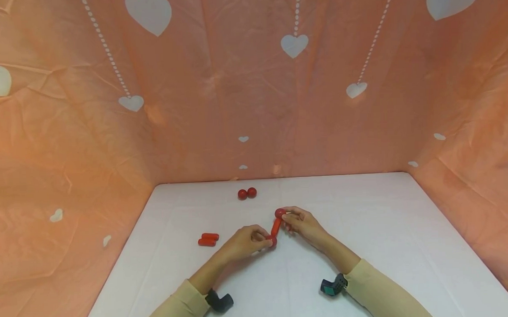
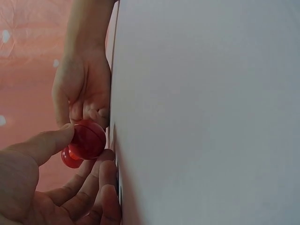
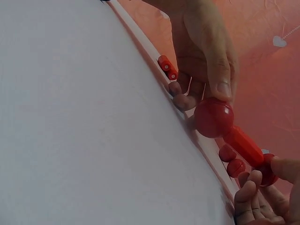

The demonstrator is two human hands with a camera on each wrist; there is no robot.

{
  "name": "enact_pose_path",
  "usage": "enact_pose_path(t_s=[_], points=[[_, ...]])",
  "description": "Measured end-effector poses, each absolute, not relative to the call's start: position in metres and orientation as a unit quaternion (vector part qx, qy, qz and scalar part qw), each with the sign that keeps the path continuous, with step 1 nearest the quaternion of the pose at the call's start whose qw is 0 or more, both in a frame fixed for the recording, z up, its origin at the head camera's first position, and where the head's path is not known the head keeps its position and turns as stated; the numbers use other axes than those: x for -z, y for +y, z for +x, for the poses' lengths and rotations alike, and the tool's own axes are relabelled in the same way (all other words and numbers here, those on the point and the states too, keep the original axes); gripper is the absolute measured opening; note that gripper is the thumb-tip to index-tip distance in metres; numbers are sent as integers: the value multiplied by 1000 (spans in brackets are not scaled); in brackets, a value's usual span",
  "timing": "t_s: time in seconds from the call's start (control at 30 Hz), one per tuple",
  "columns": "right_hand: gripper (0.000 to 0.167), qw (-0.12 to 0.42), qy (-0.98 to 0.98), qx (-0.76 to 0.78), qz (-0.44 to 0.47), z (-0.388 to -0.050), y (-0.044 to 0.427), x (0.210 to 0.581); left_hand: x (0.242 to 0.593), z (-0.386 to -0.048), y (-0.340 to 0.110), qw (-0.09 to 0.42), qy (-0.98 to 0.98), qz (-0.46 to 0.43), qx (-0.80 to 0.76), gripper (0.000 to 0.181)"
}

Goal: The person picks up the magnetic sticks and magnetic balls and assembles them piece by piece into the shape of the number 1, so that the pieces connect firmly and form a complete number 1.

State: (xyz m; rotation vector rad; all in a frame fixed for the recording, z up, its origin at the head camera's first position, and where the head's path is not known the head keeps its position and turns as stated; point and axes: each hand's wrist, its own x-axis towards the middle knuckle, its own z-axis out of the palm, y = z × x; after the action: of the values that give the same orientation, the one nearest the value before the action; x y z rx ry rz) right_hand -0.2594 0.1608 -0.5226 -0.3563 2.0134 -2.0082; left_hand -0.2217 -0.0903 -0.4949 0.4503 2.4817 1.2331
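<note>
Both hands hold one red dumbbell, made of an orange-red rod (image 1: pixel 275 227) with a glossy red ball on each end. My left hand (image 1: pixel 245 242) pinches the near ball (image 3: pixel 213 117) between thumb and fingers. On the far ball (image 1: pixel 279 213) are the thumb and fingertips of my right hand (image 1: pixel 305 225). The dumbbell slants above the white table, far end to the right. In the left wrist view, the near ball (image 2: pixel 90 139) hides most of the rod.
Two loose orange-red rods (image 1: pixel 208 239) lie side by side on the table (image 1: pixel 344 211), left of my left hand. Two loose red balls (image 1: pixel 247 193) sit together near the back edge. An orange cloth with white hearts (image 1: pixel 294 45) hangs behind and at both sides.
</note>
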Motion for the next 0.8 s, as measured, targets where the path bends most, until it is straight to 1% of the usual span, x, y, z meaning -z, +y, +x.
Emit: enact_pose_path(t_s=[0.3,0.57,0.8], points=[[42,119,717,677,-116,-261,161,524,495,-225,-92,153,873,143,-441,29],[41,106,688,711,-98,-262,159,524,494,-230,-92,138,873,125,-450,31],[40,109,684,717,-79,-262,160,522,493,-232,-92,134,872,118,-456,31]])
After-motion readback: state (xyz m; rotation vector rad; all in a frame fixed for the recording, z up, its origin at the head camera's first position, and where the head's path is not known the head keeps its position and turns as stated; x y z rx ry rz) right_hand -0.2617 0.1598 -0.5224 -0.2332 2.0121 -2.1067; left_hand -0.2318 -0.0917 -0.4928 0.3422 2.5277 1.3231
